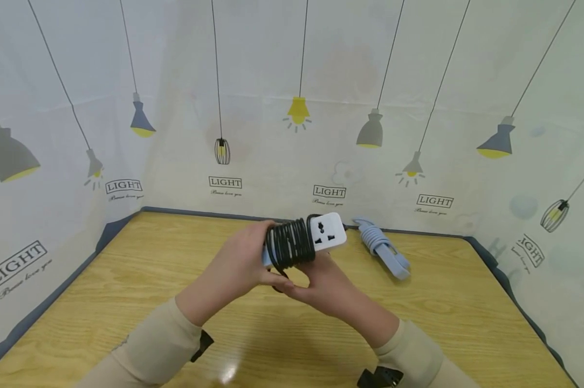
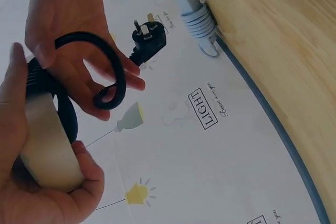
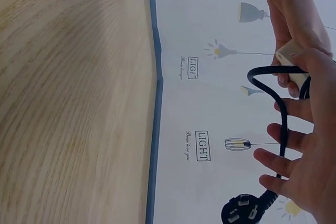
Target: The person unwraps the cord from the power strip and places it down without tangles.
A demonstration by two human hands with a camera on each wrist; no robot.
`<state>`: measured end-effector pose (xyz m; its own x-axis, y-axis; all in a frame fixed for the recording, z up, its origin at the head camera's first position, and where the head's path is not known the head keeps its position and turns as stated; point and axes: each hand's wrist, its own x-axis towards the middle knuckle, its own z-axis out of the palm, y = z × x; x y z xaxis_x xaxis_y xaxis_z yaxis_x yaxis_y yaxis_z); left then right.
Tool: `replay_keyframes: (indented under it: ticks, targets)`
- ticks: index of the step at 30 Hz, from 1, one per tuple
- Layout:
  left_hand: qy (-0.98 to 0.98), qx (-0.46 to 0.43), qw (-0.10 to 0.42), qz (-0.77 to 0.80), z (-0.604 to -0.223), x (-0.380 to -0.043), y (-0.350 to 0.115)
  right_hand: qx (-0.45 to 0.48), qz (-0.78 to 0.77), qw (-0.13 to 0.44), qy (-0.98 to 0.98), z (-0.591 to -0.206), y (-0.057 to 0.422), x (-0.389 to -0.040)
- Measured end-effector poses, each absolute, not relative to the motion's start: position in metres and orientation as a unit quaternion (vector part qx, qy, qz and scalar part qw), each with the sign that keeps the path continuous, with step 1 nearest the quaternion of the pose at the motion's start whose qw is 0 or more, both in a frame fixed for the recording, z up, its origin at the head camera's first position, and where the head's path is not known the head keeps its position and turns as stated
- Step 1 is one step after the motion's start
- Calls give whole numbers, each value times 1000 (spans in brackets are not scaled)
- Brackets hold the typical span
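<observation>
A white power strip with a socket face is held up over the table, tilted, its black cord wound round it in several turns. My left hand grips the end of the strip, fingers and thumb curled round it. On the far side of the strip is my right hand, with its thumb close to the left thumb. The right wrist view shows the loose cord running across its spread, slightly bent fingers. A black three-pin plug dangles past those fingers at the cord's end.
Another power strip, pale blue with its own cord wrapped round it, lies at the back right of the wooden table. A curtain printed with lamps encloses the back and sides, along the table's dark edge.
</observation>
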<state>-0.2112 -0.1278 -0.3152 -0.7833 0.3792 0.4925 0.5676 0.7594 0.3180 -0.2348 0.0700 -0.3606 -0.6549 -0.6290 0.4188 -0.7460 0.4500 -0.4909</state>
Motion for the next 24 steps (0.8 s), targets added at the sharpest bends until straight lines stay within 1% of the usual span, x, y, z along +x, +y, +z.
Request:
replay_keyframes:
  ticks: [5,11,16,19,22,24]
  targets:
    - [-921,-259,172,-233,-313,-212,-128,430,304,99,-844,-358,74,-236]
    - [-921,-257,171,-236,-313,-214,-128,444,278,93,-847,-351,78,-235]
    - [-933,-230,169,-220,-315,-219,-132,435,254,75,-861,-345,83,-230]
    - [-935,-222,179,-209,-317,-220,-135,422,262,69,-865,-345,85,-226]
    - [-932,-223,208,-197,-321,-220,-138,405,292,67,-864,-345,87,-222]
    - [-929,-223,225,-191,-323,-220,-141,400,307,77,-860,-345,87,-220]
